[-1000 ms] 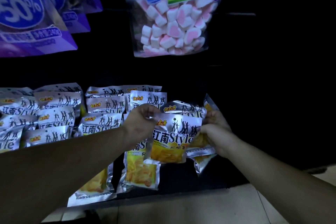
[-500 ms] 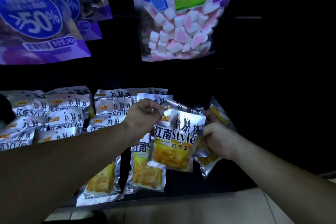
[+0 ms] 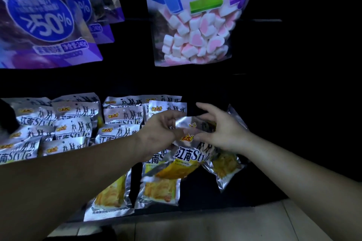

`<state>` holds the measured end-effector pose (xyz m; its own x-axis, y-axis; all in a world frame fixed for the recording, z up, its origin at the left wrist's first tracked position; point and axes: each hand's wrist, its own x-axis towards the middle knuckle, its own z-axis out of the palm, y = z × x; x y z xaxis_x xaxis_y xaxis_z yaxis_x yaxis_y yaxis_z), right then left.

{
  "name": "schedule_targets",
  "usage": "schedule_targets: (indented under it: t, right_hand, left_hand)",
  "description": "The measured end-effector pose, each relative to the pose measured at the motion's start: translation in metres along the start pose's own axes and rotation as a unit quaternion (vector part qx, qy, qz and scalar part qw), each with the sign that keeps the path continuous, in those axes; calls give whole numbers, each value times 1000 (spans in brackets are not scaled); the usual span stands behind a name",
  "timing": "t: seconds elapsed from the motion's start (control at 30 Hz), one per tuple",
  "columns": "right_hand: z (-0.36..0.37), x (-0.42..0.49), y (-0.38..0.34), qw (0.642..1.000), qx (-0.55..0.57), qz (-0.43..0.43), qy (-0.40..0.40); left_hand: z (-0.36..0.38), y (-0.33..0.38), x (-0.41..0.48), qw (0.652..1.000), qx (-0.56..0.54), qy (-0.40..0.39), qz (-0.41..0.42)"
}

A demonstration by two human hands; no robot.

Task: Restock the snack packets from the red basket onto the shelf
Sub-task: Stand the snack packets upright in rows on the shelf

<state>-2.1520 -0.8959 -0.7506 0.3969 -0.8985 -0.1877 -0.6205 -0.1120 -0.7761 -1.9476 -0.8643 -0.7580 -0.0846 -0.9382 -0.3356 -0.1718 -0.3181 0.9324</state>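
Silver snack packets (image 3: 74,129) with yellow chips printed on them hang in rows along the dark shelf (image 3: 244,188). My left hand (image 3: 162,135) pinches the top edge of one such packet (image 3: 184,160), which tilts in front of the third row. My right hand (image 3: 221,131) is just right of it, thumb on the same packet's top, index finger stretched upward. More packets (image 3: 225,166) stick out behind and below my right hand. How they are held is hidden. The red basket is out of view.
Large purple bags (image 3: 49,25) hang at the upper left, and a clear bag of pink-and-white marshmallows (image 3: 195,31) hangs above the centre. The shelf area right of my right hand is dark. Light floor tiles (image 3: 215,225) run along the bottom.
My right hand rose and spread its fingers, its thumb moving onto the top of the front packet. That packet has tilted and its top has bent. The view shifted slightly down and left.
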Motion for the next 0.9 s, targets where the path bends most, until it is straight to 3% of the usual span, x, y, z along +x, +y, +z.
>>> schedule_targets:
  t: [0.13, 0.33, 0.43, 0.6, 0.7, 0.9]
  right_hand:
    - [6, 4, -1, 998, 58, -1, 29]
    - [2, 0, -11, 999, 47, -2, -6]
    - [-4, 3, -8, 999, 23, -9, 32]
    - [-16, 2, -1, 993, 104, 17, 48]
    - [-21, 2, 4, 985, 165, 34, 37]
    - [-8, 7, 16, 971, 172, 90, 136]
  left_hand:
    - [-3, 8, -8, 998, 24, 13, 51]
    - [-13, 15, -26, 994, 32, 90, 48]
    - [-20, 19, -41, 992, 54, 108, 41]
    - [-27, 13, -50, 984, 84, 152, 41]
    - [-25, 7, -49, 986, 44, 154, 39]
    - [-24, 18, -46, 987, 77, 121, 75]
